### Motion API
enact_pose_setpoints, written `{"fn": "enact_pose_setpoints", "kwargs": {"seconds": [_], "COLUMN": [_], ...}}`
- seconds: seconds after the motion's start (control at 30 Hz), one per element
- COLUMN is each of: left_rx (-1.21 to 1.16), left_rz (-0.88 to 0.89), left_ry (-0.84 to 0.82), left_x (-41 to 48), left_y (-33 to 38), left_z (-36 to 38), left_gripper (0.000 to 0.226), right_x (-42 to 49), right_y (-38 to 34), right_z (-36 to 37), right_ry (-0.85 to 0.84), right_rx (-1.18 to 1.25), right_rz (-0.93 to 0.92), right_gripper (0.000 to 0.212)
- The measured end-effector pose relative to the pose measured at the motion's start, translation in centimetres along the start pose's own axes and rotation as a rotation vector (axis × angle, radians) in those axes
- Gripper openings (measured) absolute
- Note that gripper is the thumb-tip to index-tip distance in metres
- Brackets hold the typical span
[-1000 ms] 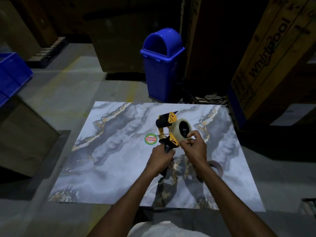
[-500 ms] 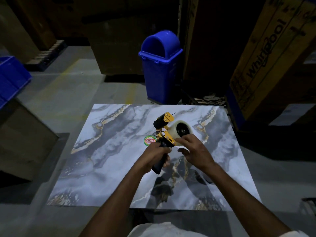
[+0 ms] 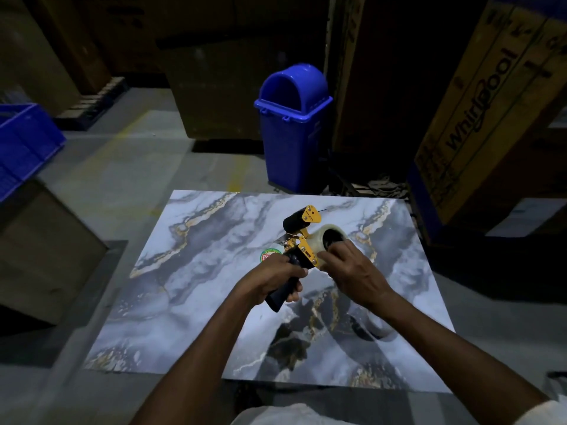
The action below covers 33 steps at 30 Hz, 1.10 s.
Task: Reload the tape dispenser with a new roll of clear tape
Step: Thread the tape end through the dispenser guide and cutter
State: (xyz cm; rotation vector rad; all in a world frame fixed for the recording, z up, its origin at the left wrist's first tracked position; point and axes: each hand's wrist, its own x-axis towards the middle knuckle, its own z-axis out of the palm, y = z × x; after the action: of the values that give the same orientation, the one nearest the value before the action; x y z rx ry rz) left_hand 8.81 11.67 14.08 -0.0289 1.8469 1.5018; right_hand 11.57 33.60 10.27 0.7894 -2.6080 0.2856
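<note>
The yellow and black tape dispenser is held above the marbled tabletop. My left hand is wrapped around its dark handle. A roll of clear tape sits on the dispenser's hub, its dark core facing me. My right hand grips the near lower edge of that roll with fingers and thumb. A second tape roll lies flat on the tabletop under my right forearm, partly hidden by it.
A round green and red sticker shows on the tabletop behind my left hand. A blue lidded bin stands beyond the table. Cardboard boxes rise at the right, a blue crate at far left.
Both hands and the dispenser have tilted; the handle now points down towards me. My right hand slid from the roll's front to its lower edge. The second roll shows more.
</note>
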Motion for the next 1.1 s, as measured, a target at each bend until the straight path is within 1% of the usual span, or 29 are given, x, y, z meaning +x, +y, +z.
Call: {"fn": "enact_pose_setpoints", "kwargs": {"seconds": [0.13, 0.27, 0.37, 0.53, 0.63, 0.7, 0.77, 0.83, 0.9, 0.97, 1.03, 1.1], "left_rx": [-0.005, -0.01, -0.027, -0.035, -0.031, -0.01, 0.02, 0.06, 0.124, 0.196, 0.245, 0.279], "left_rz": [-0.024, -0.042, -0.056, -0.062, -0.073, -0.074, -0.067, -0.055, -0.032, -0.013, -0.014, -0.026], "left_ry": [-0.016, -0.034, -0.048, -0.065, -0.075, -0.078, -0.067, -0.034, -0.003, 0.016, 0.034, 0.055], "left_x": [0.0, -0.1, -0.2, -0.1, 0.0, 0.0, 0.0, 0.1, 0.1, 0.0, -0.2, -0.3], "left_y": [-0.3, 0.0, 0.1, 0.0, -0.1, -0.1, -0.2, -0.3, -0.6, -1.0, -1.5, -2.0], "left_z": [-0.1, -0.1, 0.0, -0.1, -0.2, -0.1, 0.1, 0.5, 0.8, 1.2, 1.5, 1.9], "left_gripper": [0.013, 0.01, 0.011, 0.01, 0.008, 0.009, 0.013, 0.017, 0.02, 0.023, 0.025, 0.027], "right_x": [-0.5, -0.7, -0.8, -1.4, -1.2, -0.8, -0.3, 0.4, 1.2, 1.9, 2.4, 2.6], "right_y": [0.2, 0.6, 0.9, 1.4, 1.8, 1.6, 1.2, 0.7, 0.5, 0.5, 0.5, 0.3], "right_z": [-0.2, -0.2, -0.1, 0.0, 0.0, -0.2, -0.3, -0.3, -0.3, -0.5, -0.7, -0.6], "right_ry": [-0.001, -0.033, -0.057, -0.098, -0.124, -0.146, -0.168, -0.191, -0.238, -0.28, -0.302, -0.328], "right_rx": [0.059, 0.02, -0.038, -0.11, -0.146, -0.141, -0.074, 0.037, 0.176, 0.3, 0.408, 0.451], "right_rz": [0.047, -0.019, -0.084, -0.152, -0.204, -0.206, -0.118, 0.054, 0.243, 0.394, 0.5, 0.564], "right_gripper": [0.032, 0.019, 0.01, 0.022, 0.016, 0.014, 0.009, 0.01, 0.022, 0.031, 0.037, 0.042]}}
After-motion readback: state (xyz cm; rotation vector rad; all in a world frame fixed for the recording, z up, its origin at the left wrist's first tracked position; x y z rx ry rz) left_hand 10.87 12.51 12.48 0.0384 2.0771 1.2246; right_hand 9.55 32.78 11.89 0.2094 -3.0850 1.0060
